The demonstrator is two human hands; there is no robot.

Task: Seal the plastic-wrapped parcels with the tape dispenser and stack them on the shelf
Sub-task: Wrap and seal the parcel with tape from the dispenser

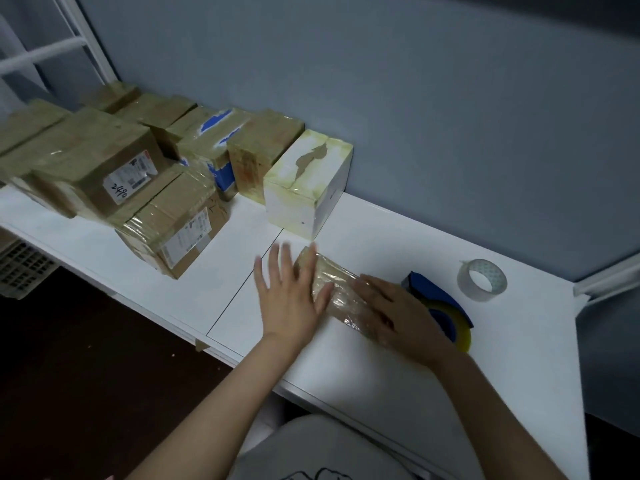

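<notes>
head view. a small plastic-wrapped parcel (331,279) lies flat on the white bench (381,362), about midway between the front edge and the back edge, just to the right of a thin seam (242,285) in the bench top. the left hand (291,299) is spread wide, fingers straight and somewhat blurred, its palm side against the parcel's left end. the right hand (398,313) lies flat over the parcel's right part, fingers extended across the wrapping and pressing on it; neither hand curls round anything. the blue tape dispenser (434,294) rests on the bench just beyond the right hand, towards the right edge, with its yellowish roll turned towards the front edge; whether the hand touches it cannot be told. a loose roll of tape (482,280) stands near the dispenser, closer to the back right corner and apart from it. a white box (308,188) with yellowed tape along its edges sits against the back edge, near the parcel but not touching it. to its left, cardboard boxes (97,164) are packed in rows along the back edge towards the left end of the bench, some stacked; one bears a label with handwritten digits. a grey-blue wall (415,98) rises behind the back edge.
</notes>
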